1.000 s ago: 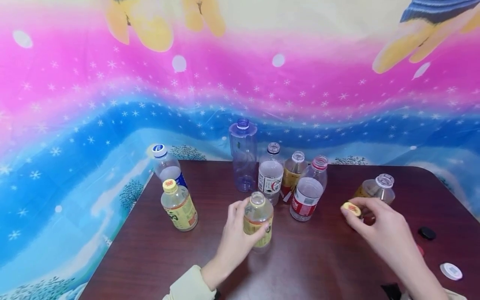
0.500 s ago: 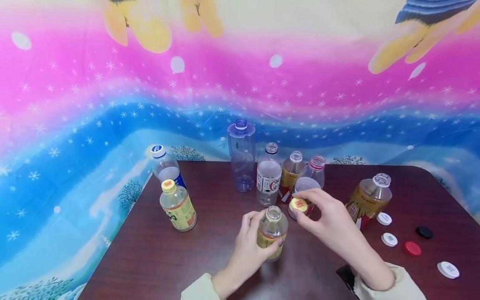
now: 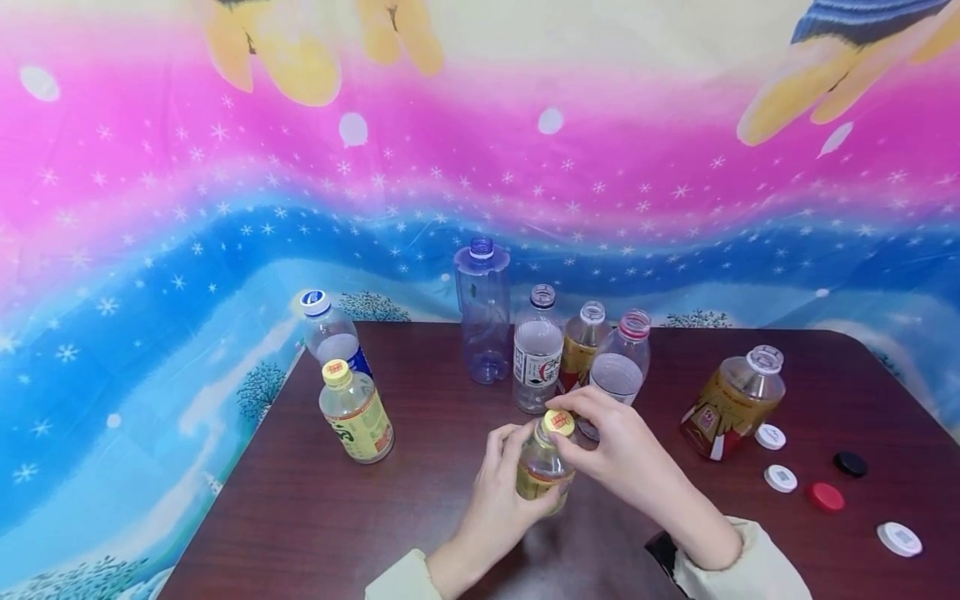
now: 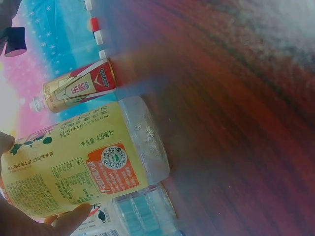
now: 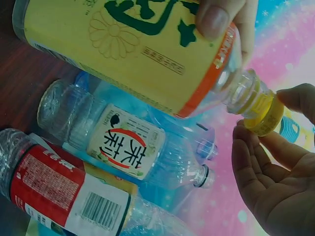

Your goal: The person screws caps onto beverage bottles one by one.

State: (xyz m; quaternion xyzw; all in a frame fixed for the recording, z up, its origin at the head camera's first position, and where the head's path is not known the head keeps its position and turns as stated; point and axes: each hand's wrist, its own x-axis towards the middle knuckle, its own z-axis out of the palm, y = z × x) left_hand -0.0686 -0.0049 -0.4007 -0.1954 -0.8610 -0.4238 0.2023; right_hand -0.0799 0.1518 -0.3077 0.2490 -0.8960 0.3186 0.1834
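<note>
My left hand (image 3: 491,496) grips a clear tea bottle (image 4: 74,162) with a yellow label, around its upper body. In the left wrist view the label reads "chrysanthemum tea", and the base is close to the table; contact is hard to tell. My right hand (image 3: 626,442) pinches a yellow bottle cap (image 5: 266,115) between thumb and fingers, at the bottle's mouth. The right wrist view shows the cap over the neck with some threads visible below it. Just behind the hands stand a red-labelled bottle (image 3: 617,375) and a white-labelled bottle (image 3: 537,367), both uncapped.
A capped yellow-labelled bottle (image 3: 358,417) and a blue-capped bottle (image 3: 330,333) stand at the left. Behind are a purple bottle (image 3: 483,317) and a gold-labelled bottle (image 3: 583,346). At the right stand another gold-labelled bottle (image 3: 735,404) and several loose caps, including a red cap (image 3: 826,497).
My right hand has carried the yellow cap leftward from beside the right-hand gold-labelled bottle onto the tea bottle's mouth. My left hand has shifted the tea bottle slightly right.
</note>
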